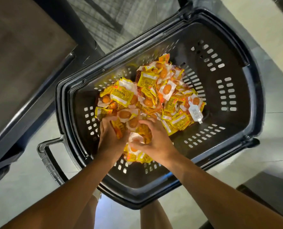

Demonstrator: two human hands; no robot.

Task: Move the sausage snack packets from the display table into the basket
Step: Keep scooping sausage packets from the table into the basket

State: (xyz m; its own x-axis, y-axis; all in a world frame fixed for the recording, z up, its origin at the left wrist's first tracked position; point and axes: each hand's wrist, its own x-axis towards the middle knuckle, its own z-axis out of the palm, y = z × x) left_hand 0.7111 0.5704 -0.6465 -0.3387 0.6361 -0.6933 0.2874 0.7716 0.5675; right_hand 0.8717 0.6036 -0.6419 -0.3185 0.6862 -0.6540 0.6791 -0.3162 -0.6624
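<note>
A black plastic basket [228, 142] stands on the floor below me, holding a heap of yellow and white sausage snack packets [155, 91]. Both my hands are inside the basket at its near left side, over the heap. My left hand [109, 136] and my right hand [155, 139] are cupped together, fingers curled round a bunch of packets [140, 133] held between them. More packets lie under my wrists. One clear white packet with a barcode [195, 111] lies at the heap's right edge.
The dark display table [21, 52] runs along the left, its edge close to the basket's rim. The basket's handle [50, 161] sticks out at the near left. Pale tiled floor [269, 38] surrounds the basket. My legs show below the basket.
</note>
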